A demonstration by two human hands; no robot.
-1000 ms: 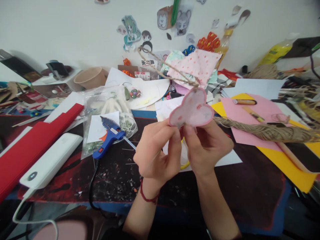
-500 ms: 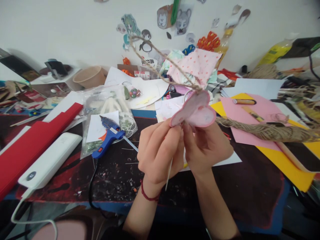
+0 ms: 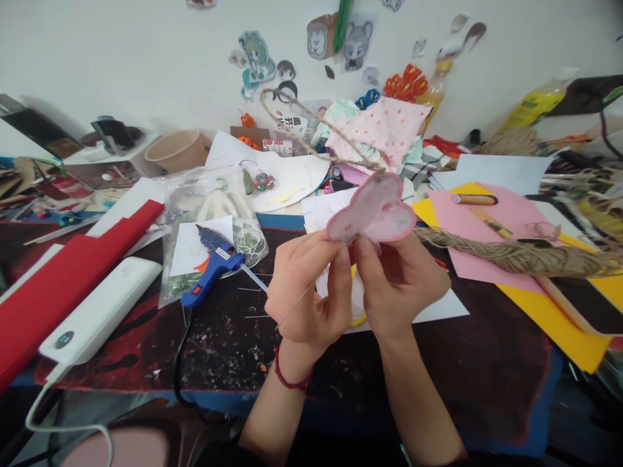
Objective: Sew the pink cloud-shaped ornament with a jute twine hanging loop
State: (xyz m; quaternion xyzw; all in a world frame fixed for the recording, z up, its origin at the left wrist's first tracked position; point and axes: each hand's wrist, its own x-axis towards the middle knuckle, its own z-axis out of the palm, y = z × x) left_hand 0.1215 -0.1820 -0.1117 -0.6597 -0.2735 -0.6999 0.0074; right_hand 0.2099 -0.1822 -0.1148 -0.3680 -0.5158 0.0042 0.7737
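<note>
Both hands are raised over the table, holding a pale pink, lobed flat piece [image 3: 374,211] with a darker pink edge. A loop of twine [image 3: 311,100] rises from its top. My left hand [image 3: 309,285] pinches the lower left edge, its thumb and fingertips close under the piece. Across that hand runs a thin pale strand [image 3: 294,305]; its kind I cannot make out. My right hand [image 3: 402,285] is closed on the bottom of the piece, thumb in front. The contact behind the piece is hidden. Left of my hands lies a blue hot glue gun [image 3: 214,263].
A white power bank [image 3: 100,311] and a red folded strip [image 3: 82,272] lie at the left. A twine bundle [image 3: 516,253] rests over pink paper [image 3: 479,259] at the right. Cloth [image 3: 379,130], a beige bowl [image 3: 178,150] and bottles crowd the back by the wall.
The pink piece has tilted to face me more and shifted slightly left and down. My left fingers have changed position, and the thin strand that hung downward now slants across the left hand.
</note>
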